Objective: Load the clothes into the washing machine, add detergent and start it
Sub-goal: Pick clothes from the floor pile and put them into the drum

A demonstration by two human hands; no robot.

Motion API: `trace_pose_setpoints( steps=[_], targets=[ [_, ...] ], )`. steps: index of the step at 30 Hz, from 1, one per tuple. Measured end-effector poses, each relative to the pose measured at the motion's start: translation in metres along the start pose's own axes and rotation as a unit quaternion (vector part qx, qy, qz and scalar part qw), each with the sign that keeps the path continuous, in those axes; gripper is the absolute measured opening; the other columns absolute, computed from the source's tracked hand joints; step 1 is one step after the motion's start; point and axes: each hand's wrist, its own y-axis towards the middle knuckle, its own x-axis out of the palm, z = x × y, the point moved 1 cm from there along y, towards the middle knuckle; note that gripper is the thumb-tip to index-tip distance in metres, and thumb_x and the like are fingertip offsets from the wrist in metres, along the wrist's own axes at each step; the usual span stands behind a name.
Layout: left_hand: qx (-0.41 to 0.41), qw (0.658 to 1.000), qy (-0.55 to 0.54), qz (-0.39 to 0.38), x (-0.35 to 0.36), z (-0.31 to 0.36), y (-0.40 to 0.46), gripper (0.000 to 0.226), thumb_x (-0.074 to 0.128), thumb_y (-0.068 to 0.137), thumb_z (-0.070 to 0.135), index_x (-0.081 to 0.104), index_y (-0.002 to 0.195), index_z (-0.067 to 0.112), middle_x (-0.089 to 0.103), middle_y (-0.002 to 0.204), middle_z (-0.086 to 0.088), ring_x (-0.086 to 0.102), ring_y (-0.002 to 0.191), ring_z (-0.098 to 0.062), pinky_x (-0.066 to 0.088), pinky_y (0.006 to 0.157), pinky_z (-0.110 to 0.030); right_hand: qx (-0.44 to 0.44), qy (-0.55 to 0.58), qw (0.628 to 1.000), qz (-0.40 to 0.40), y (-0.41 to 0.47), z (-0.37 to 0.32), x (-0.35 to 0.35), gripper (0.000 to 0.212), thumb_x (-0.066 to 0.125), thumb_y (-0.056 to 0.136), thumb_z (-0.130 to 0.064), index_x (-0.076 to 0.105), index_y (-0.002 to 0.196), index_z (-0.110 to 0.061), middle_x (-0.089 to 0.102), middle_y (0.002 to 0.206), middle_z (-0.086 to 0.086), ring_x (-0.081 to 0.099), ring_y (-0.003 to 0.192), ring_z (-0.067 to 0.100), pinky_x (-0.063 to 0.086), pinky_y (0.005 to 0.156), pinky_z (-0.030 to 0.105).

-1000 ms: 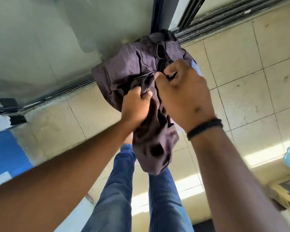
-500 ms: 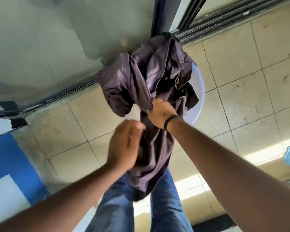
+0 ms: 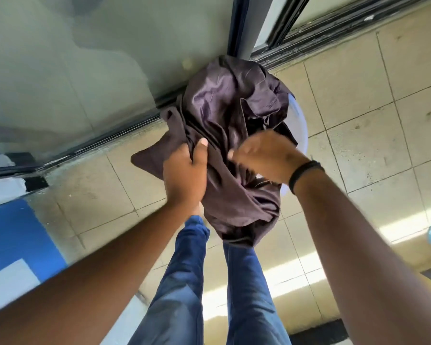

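A dark purple garment (image 3: 224, 113) hangs bunched in front of me, above the tiled floor. My left hand (image 3: 184, 175) grips its left side, thumb pressed on the cloth. My right hand (image 3: 266, 158), with a black band on the wrist, is curled into the folds on the right. Behind the garment a pale basin (image 3: 300, 125) shows only as a rim. No washing machine or detergent is in view.
Beige floor tiles (image 3: 383, 135) spread to the right. A glass sliding door and its dark track (image 3: 97, 145) run along the back. A blue and white surface (image 3: 15, 245) lies at lower left. My legs in blue jeans (image 3: 184, 282) stand below.
My left hand has come up and taken hold of the garment's left side. My right hand shifted right along the cloth, and the garment is more bunched.
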Motion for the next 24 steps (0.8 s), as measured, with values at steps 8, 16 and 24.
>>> trace_pose_setpoints(
  steps=[8, 16, 24],
  targets=[
    [0.181, 0.976, -0.113, -0.050, -0.052, 0.065, -0.104, 0.035, 0.050, 0.099, 0.033, 0.046, 0.066, 0.027, 0.052, 0.060, 0.014, 0.050, 0.060, -0.004, 0.040, 0.061, -0.021, 0.192, 0.185, 0.959, -0.098, 0.016, 0.010, 0.003, 0.041, 0.065, 0.087, -0.055, 0.064, 0.094, -0.014, 0.069, 0.086, 0.007, 0.068, 0.069, 0.021, 0.051, 0.063, 0.026],
    [0.164, 0.978, -0.112, -0.065, -0.140, 0.099, -0.123, 0.043, 0.050, 0.098, 0.044, 0.034, 0.061, 0.028, 0.037, 0.053, 0.010, 0.038, 0.052, -0.008, 0.034, 0.052, -0.029, 0.096, 0.223, 0.955, 0.172, -0.084, -0.082, -0.066, 0.033, 0.063, 0.094, -0.038, 0.061, 0.075, -0.011, 0.057, 0.064, 0.001, 0.056, 0.064, 0.024, 0.040, 0.062, 0.030],
    [0.004, 0.983, -0.042, -0.176, -0.242, 0.131, -0.100, 0.021, 0.073, 0.086, 0.028, 0.069, 0.099, 0.012, 0.072, 0.082, -0.002, 0.064, 0.069, -0.015, 0.045, 0.058, -0.022, -0.206, 0.266, 0.887, 0.316, -0.282, -0.266, -0.188, 0.066, 0.071, 0.090, -0.042, 0.041, 0.065, 0.013, 0.039, 0.055, 0.020, 0.041, 0.052, 0.022, 0.035, 0.049, 0.034]
  ],
)
